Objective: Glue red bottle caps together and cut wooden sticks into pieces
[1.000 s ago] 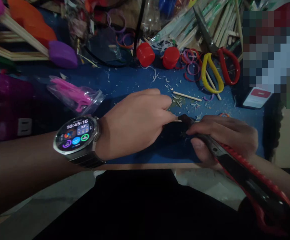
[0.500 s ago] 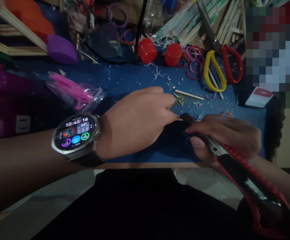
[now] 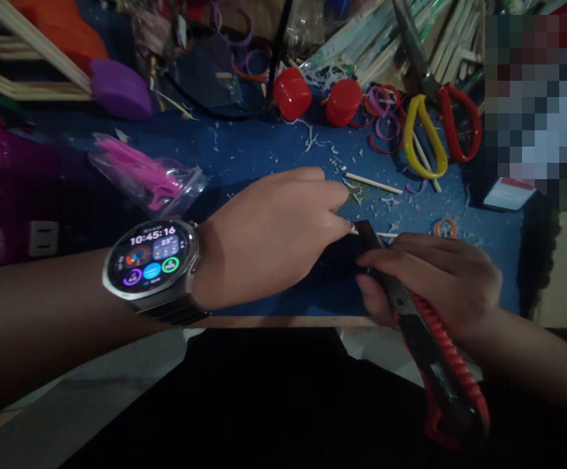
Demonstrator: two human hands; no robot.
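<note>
My left hand [image 3: 274, 231], with a smartwatch [image 3: 151, 264] on its wrist, is closed on a thin pale stick [image 3: 386, 234] at its fingertips, over the blue tabletop [image 3: 259, 146]. The stick shows on both sides of a dark blade. My right hand [image 3: 440, 280] is wrapped round a red and black utility knife [image 3: 440, 371], whose blade lies across the stick just right of my left fingertips. Another short stick [image 3: 374, 183] lies beyond my hands among pale shavings.
Red caps [image 3: 292, 94], scissors with yellow and red handles [image 3: 425, 137] and rubber bands [image 3: 386, 120] lie toward the back. A bag of pink plastic pieces [image 3: 141, 170] is at the left, near a purple object [image 3: 12, 189]. An orange band [image 3: 444, 228] lies at the right.
The knife's handle end has swung left and its blade now stands more upright across the stick. More of the stick shows right of the blade. The view has shifted slightly.
</note>
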